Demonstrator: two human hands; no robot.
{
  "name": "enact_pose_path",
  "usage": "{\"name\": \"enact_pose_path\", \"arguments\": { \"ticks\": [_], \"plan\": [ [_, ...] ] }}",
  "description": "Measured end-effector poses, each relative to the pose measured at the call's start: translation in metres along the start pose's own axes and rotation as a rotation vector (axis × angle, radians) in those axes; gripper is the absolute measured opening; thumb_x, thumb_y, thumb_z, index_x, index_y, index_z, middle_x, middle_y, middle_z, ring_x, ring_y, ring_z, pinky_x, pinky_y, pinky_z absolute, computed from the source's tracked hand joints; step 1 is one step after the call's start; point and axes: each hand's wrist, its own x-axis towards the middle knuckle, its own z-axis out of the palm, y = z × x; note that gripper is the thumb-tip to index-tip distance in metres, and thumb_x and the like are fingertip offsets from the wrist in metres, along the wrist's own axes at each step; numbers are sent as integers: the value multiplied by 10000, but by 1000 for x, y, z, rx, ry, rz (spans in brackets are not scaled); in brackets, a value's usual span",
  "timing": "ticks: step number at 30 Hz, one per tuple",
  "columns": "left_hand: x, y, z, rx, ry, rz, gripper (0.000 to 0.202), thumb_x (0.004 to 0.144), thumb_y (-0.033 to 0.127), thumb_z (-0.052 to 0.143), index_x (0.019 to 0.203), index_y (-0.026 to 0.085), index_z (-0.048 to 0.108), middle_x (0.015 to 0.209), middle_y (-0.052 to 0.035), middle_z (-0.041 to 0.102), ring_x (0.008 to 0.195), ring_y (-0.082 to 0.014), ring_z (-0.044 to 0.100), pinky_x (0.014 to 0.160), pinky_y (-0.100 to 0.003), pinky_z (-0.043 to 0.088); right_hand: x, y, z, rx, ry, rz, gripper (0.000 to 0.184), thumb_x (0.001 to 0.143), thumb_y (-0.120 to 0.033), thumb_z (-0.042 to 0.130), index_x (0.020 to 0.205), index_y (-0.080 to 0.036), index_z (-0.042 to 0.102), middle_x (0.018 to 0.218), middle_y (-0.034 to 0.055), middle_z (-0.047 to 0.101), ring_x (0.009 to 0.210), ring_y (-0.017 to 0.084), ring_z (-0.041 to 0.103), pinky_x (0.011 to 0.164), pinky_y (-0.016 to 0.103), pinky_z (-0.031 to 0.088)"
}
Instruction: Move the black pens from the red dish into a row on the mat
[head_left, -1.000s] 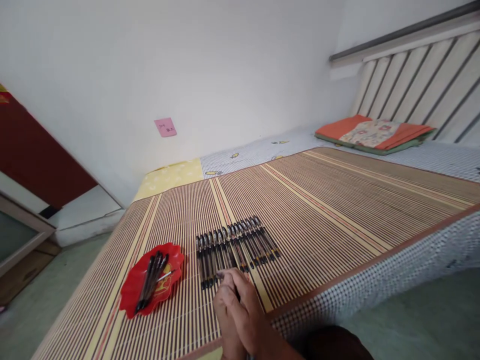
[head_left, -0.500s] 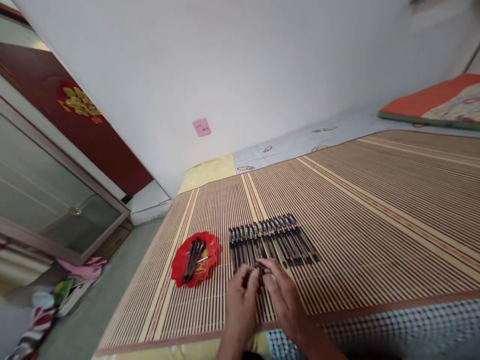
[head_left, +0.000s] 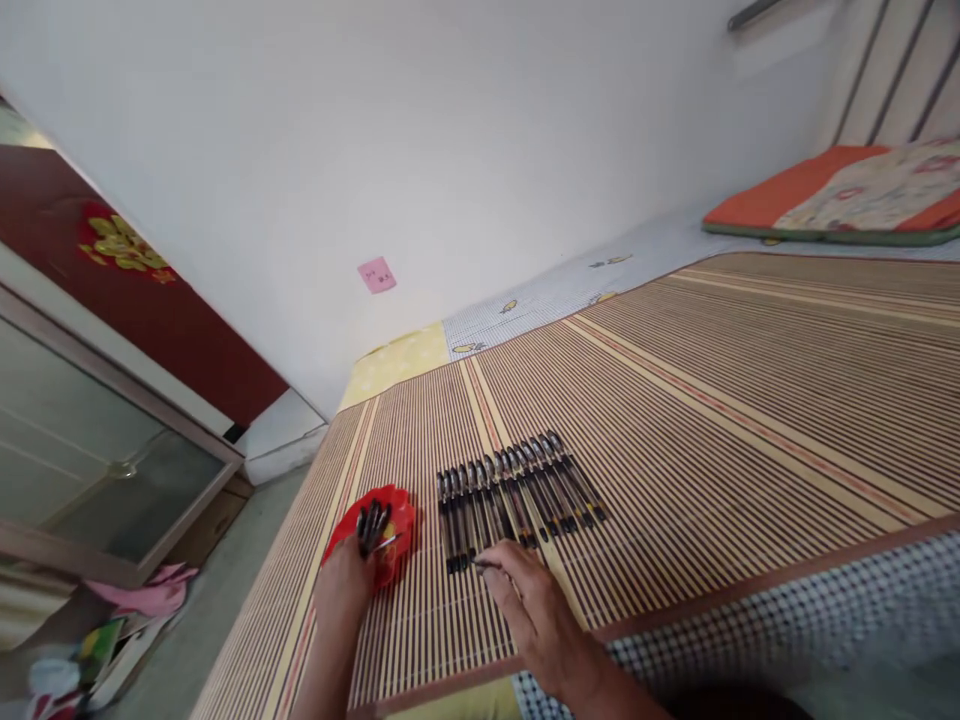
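A row of dark capped pens (head_left: 517,490) lies side by side on the striped mat. At the row's lower end is my right hand (head_left: 532,610), thumb and fingers closed together around a small dark piece that I cannot make out. My left hand (head_left: 346,585) reaches into a red scalloped plate (head_left: 405,515) on the left, against a bundle of dark pens (head_left: 373,522). The fingertips of that hand are hidden, so its grip does not show. A thin pale stick (head_left: 388,541) lies beside the bundle.
The striped mat (head_left: 675,440) covers a bed against a white wall (head_left: 450,150). An orange-edged folded quilt or pillow (head_left: 780,190) lies at the far right. The floor (head_left: 232,560) with a pink cloth (head_left: 146,592) is beyond the bed's left edge.
My left hand has moved left from the lower end of the pen row to the red plate. My right hand stays near the row. The view has turned slightly right.
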Motion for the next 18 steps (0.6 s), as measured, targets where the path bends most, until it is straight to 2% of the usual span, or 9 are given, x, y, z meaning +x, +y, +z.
{"name": "enact_pose_path", "arguments": {
  "ticks": [2, 4, 6, 7, 10, 12, 15, 18],
  "plan": [
    [-4, 4, -7, -47, 23, -33, 177, 862, 320, 488, 847, 189, 606, 856, -128, 705, 798, -306, 678, 641, -343, 433, 2, -2, -3, 9, 10, 0, 261, 1013, -335, 380, 970, -230, 615, 919, 31, 640, 907, 173, 611, 826, 294, 459],
    [-14, 16, -17, -193, 97, -71, 214, 835, 399, 523, 805, 202, 602, 809, -109, 696, 761, -307, 666, 617, -345, 430, 6, -1, -6, 38, 42, 6, 263, 1006, -343, 393, 973, -221, 624, 902, 33, 644, 893, 175, 617, 810, 290, 460],
    [-31, 41, -27, -491, 159, -71, 299, 759, 502, 603, 817, 208, 609, 764, -79, 688, 739, -297, 660, 619, -341, 447, 11, 3, -11, 83, 100, 35, 262, 993, -364, 422, 981, -215, 637, 885, 34, 657, 878, 180, 626, 803, 293, 467],
    [-41, 58, -31, -697, 154, -46, 322, 722, 514, 632, 811, 205, 608, 735, -63, 680, 722, -276, 657, 629, -332, 462, 14, 6, -14, 118, 137, 62, 266, 984, -382, 440, 983, -212, 645, 879, 36, 664, 869, 184, 630, 799, 296, 475],
    [-70, 119, -37, -1241, -85, 95, 326, 711, 494, 680, 786, 193, 578, 662, -12, 636, 639, -192, 621, 634, -291, 485, 24, 18, -25, 302, 261, 159, 304, 950, -449, 497, 1012, -200, 660, 908, 54, 688, 869, 200, 647, 802, 315, 508],
    [-85, 157, -35, -1434, -259, 152, 286, 741, 439, 687, 778, 193, 546, 650, 18, 601, 602, -142, 583, 608, -254, 473, 30, 24, -35, 424, 330, 209, 359, 924, -492, 526, 1057, -188, 661, 942, 74, 701, 868, 212, 655, 791, 330, 527],
    [-101, 195, -26, -1540, -394, 204, 269, 728, 368, 712, 763, 196, 508, 635, 47, 552, 566, -108, 533, 551, -215, 441, 37, 28, -54, 462, 395, 222, 414, 883, -537, 563, 1042, -170, 672, 911, 79, 704, 819, 210, 650, 732, 316, 528],
    [-109, 211, -18, -1510, -436, 228, 265, 707, 320, 717, 724, 197, 482, 591, 71, 487, 510, -83, 458, 486, -187, 372, 40, 29, -68, 441, 434, 210, 372, 842, -523, 625, 923, -163, 672, 802, 49, 677, 752, 189, 628, 673, 278, 500]
  ]
}}
